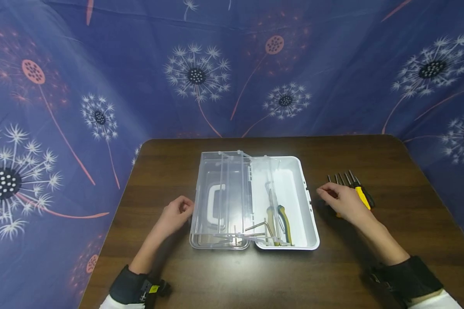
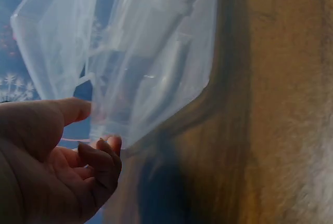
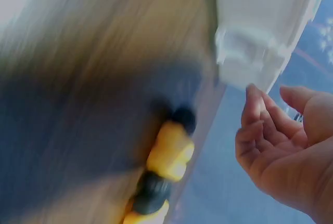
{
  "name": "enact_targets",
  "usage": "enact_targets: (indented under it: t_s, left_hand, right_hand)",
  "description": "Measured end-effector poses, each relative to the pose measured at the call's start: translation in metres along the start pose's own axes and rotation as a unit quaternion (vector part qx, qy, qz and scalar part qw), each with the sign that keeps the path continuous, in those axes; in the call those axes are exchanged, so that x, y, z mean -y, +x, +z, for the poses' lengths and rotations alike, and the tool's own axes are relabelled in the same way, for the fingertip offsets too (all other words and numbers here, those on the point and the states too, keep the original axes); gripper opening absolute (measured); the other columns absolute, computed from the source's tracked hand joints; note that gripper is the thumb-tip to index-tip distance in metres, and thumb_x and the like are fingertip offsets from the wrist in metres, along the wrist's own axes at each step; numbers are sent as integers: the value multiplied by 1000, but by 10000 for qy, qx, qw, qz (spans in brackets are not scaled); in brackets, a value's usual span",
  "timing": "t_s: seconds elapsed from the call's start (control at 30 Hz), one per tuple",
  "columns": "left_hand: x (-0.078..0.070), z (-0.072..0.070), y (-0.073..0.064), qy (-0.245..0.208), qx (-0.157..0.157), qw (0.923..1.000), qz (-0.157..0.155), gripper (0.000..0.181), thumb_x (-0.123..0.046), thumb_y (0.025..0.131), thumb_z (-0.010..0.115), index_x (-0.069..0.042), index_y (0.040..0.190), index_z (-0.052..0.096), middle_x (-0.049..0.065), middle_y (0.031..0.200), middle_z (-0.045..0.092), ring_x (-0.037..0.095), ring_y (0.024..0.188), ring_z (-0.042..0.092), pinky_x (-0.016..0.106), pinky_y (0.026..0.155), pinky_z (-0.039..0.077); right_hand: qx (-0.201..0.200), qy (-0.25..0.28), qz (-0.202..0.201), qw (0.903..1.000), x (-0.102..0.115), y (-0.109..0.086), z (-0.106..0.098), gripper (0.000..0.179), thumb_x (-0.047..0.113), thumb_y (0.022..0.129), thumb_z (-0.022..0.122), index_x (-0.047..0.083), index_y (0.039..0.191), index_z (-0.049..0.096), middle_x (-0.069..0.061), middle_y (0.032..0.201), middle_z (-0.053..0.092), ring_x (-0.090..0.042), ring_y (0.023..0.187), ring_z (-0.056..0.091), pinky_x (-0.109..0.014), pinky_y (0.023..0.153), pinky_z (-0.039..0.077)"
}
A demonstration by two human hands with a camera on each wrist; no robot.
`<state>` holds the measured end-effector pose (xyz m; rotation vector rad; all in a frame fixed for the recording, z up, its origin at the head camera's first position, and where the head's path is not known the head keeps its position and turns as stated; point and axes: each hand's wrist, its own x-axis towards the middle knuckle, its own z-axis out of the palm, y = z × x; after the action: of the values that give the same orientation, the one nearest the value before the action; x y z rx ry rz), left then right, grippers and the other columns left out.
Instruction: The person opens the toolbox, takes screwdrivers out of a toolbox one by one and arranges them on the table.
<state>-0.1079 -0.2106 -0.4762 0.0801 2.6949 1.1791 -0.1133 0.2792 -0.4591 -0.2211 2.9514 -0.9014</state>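
Note:
A white toolbox (image 1: 290, 176) sits in the middle of the table, its clear lid (image 1: 209, 167) folded out to the left. A clear tray (image 1: 232, 197) stands over the hinge side. Pliers (image 1: 286, 223) with green-yellow handles and several hex keys (image 1: 257, 226) show at the box's near end. My left hand (image 1: 178, 212) is at the lid's left edge, fingers loosely bent; whether they touch the lid I cannot tell. Between the box and several screwdrivers (image 1: 359, 193) hovers my right hand (image 1: 344, 199), thumb and fingers apart, holding nothing. It partly covers the screwdrivers.
The brown wooden table (image 1: 224, 283) reaches back to a blue dandelion-patterned cloth (image 1: 139, 51). A white carrying handle (image 1: 212, 205) shows on the clear lid. In the right wrist view, yellow and black screwdriver handles (image 3: 169, 151) lie on the wood, blurred.

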Motion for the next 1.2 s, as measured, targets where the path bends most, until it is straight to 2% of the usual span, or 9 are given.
enact_targets:
  t_s: [0.2, 0.4, 0.53, 0.7, 0.87, 1.0, 1.07, 1.17, 1.2]
  left_hand:
    - [1, 12, 5, 404, 0, 9992, 62, 10, -12, 85, 62, -4, 91, 61, 7, 77, 61, 14, 62, 49, 24, 53, 40]
    - [-4, 13, 6, 441, 166, 9988, 96, 11, -13, 88, 61, -4, 83, 59, 7, 73, 58, 15, 61, 48, 25, 51, 39]
    - [-4, 14, 5, 434, 131, 9988, 183, 10, -10, 85, 61, -5, 80, 55, 6, 70, 54, 15, 58, 45, 24, 48, 37]
    - [-7, 15, 4, 271, -118, 9988, 381, 9, -6, 82, 61, -5, 76, 54, 7, 72, 56, 16, 63, 47, 27, 53, 39]
    - [-8, 8, 0, -125, -310, 9977, 582, 8, -3, 83, 58, -5, 75, 56, 10, 78, 60, 20, 73, 52, 30, 64, 45]
    - [-15, -3, -5, -547, -308, 9957, 683, 10, -4, 88, 57, -3, 78, 55, 17, 95, 69, 26, 92, 63, 40, 77, 55]
    - [-22, -10, -9, -713, -316, 9942, 746, 13, -7, 91, 58, -2, 79, 54, 22, 110, 69, 30, 108, 62, 47, 88, 54]
    - [-36, -21, -14, -964, -304, 9919, 766, 20, -17, 94, 59, -1, 83, 54, 26, 126, 62, 35, 118, 56, 54, 92, 52]
    - [-41, -24, -16, -1033, -307, 9913, 757, 23, -21, 95, 60, -1, 85, 55, 27, 129, 60, 36, 118, 56, 54, 89, 54]
  right_hand:
    - [472, 707, 231, 9961, 16, 0, 16, 47, 38, 95, 58, -5, 114, 62, -17, 92, 70, -25, 74, 65, -30, 62, 56]
    - [697, 1115, 559, 9897, 14, -1, 20, 52, 39, 97, 54, -7, 119, 59, -18, 92, 68, -26, 75, 62, -32, 61, 56]
    - [961, 1493, 738, 9813, 12, 0, 21, 57, 41, 97, 52, -10, 122, 57, -21, 98, 67, -25, 75, 63, -38, 66, 59]
    - [1151, 1872, 847, 9719, 11, 0, 21, 58, 40, 97, 54, -12, 122, 56, -25, 103, 67, -23, 75, 66, -42, 73, 61]
    - [1281, 1868, 860, 9702, 16, 1, 23, 56, 39, 96, 55, -12, 120, 57, -24, 100, 68, -23, 76, 66, -42, 74, 61]
    - [1321, 1886, 888, 9691, 20, 1, 26, 58, 40, 96, 55, -13, 121, 56, -24, 101, 69, -22, 77, 66, -40, 74, 61]
    - [1303, 1948, 887, 9681, 22, 1, 27, 58, 40, 96, 55, -13, 121, 56, -24, 102, 69, -21, 77, 66, -39, 74, 61]
    - [1278, 2071, 808, 9666, 25, 1, 29, 57, 38, 96, 56, -14, 120, 56, -25, 102, 68, -20, 76, 65, -38, 72, 61]
    - [1266, 2115, 798, 9659, 25, 2, 29, 56, 37, 96, 56, -14, 120, 56, -25, 101, 68, -20, 75, 65, -37, 72, 61]
